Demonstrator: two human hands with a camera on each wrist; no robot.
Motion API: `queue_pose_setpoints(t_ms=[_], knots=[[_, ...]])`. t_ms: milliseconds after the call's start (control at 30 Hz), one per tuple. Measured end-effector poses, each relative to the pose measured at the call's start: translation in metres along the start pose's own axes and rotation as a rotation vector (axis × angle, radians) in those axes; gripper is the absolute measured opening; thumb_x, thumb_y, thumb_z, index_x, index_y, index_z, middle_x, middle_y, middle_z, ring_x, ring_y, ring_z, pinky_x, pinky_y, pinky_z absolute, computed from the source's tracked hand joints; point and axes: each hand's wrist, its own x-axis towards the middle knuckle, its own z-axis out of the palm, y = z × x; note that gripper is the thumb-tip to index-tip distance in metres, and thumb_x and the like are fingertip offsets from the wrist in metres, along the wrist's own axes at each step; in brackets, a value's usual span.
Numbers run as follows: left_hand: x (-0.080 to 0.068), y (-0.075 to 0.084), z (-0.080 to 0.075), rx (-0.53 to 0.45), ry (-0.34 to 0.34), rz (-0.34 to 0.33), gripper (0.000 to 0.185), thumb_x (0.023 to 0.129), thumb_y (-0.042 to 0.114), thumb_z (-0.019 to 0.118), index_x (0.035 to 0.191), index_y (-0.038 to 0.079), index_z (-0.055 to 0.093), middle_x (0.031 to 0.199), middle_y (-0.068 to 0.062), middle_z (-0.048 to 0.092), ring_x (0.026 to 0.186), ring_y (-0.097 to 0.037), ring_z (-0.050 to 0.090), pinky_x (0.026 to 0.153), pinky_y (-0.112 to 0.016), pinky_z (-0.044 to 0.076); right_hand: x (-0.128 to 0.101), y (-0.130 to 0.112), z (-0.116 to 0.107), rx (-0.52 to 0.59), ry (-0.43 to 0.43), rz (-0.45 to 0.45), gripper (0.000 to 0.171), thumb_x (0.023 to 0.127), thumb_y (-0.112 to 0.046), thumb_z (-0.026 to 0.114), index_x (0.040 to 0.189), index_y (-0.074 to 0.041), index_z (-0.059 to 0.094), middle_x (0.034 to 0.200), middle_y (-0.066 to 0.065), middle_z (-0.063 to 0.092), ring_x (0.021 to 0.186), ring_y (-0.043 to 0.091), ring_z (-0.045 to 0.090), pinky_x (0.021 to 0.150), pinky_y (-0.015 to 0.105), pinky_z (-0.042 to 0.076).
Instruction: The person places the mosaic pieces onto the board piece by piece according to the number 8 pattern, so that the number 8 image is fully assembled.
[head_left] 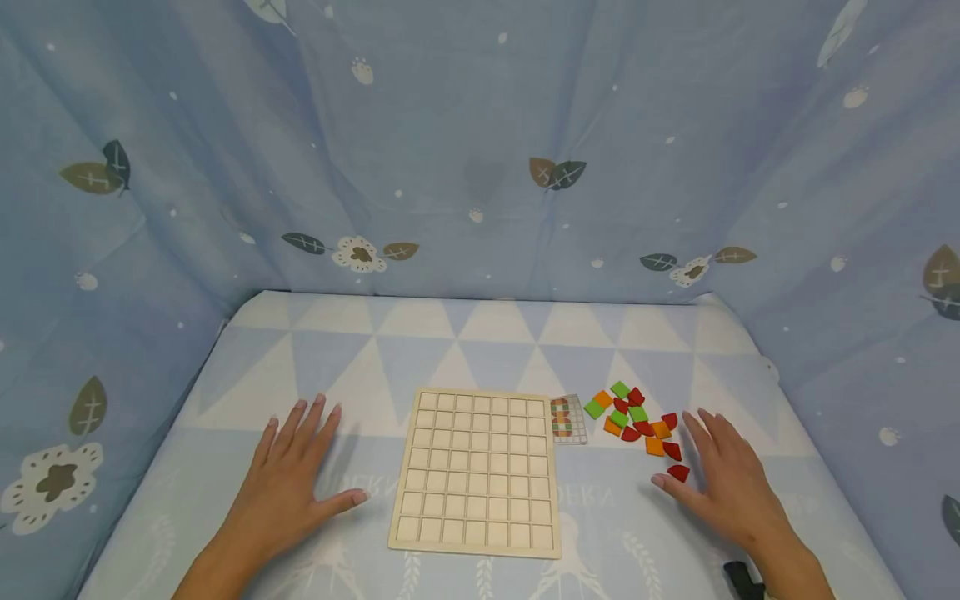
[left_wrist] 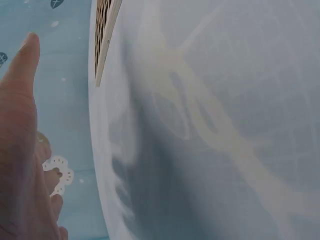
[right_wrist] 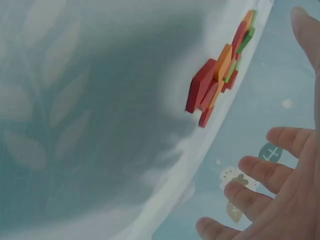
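A square wooden grid board (head_left: 476,471) lies on the table between the two hands. My left hand (head_left: 288,479) is spread to the left of it, fingers straight and apart, holding nothing. Beside the loose pile of pieces my right hand (head_left: 723,479) is spread out, also holding nothing. The pile has green squares (head_left: 619,389), orange squares (head_left: 655,447) and red quarter-round pieces (head_left: 678,473). In the right wrist view the red piece (right_wrist: 201,85) is nearest, apart from the fingers (right_wrist: 260,172). A small pattern card (head_left: 568,419) touches or nearly touches the board's right edge.
The table is covered with a pale blue and white patterned cloth (head_left: 337,333). Blue printed curtains (head_left: 465,150) stand behind it and at both sides. A black strap or device (head_left: 742,579) is at the right wrist.
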Motion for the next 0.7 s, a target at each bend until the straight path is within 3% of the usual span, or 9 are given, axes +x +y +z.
queue_pose_setpoints(t_ms=[233,400,533,700], knots=[[0.008,0.009,0.005,-0.044,-0.137,0.036,0.140,0.066,0.093,0.068,0.169,0.012,0.019,0.174,-0.013,0.015,0.160,-0.036,0.008,0.127,-0.053,-0.004,0.005,-0.006,0.001,-0.010,-0.054,0.005,0.098,0.080,-0.065,0.082,0.148,-0.001,0.053,0.144,0.030,0.046,0.130,0.051,0.041,0.099,0.076,0.043],[0.014,0.018,0.012,-0.088,-0.197,0.096,0.152,0.055,0.095,0.071,0.168,0.008,0.018,0.174,-0.012,0.015,0.160,-0.034,0.010,0.128,-0.051,0.001,0.013,-0.009,0.002,-0.031,-0.075,0.004,0.071,0.083,-0.049,0.087,0.128,0.002,0.068,0.127,0.028,0.058,0.116,0.048,0.050,0.095,0.068,0.050],[0.019,0.029,0.016,-0.150,-0.249,0.156,0.155,0.054,0.092,0.074,0.168,0.006,0.017,0.174,-0.011,0.016,0.160,-0.033,0.013,0.126,-0.056,0.010,0.019,-0.010,0.002,-0.026,-0.081,-0.016,0.050,0.084,-0.033,0.089,0.116,0.002,0.074,0.115,0.020,0.063,0.105,0.039,0.053,0.090,0.057,0.055],[0.025,0.040,0.020,-0.212,-0.313,0.201,0.153,0.055,0.091,0.073,0.167,0.004,0.018,0.174,-0.012,0.017,0.159,-0.035,0.015,0.124,-0.060,0.015,0.024,-0.010,0.005,-0.028,-0.049,-0.073,0.039,0.083,-0.020,0.090,0.112,0.002,0.076,0.105,0.013,0.064,0.097,0.034,0.053,0.082,0.048,0.057]])
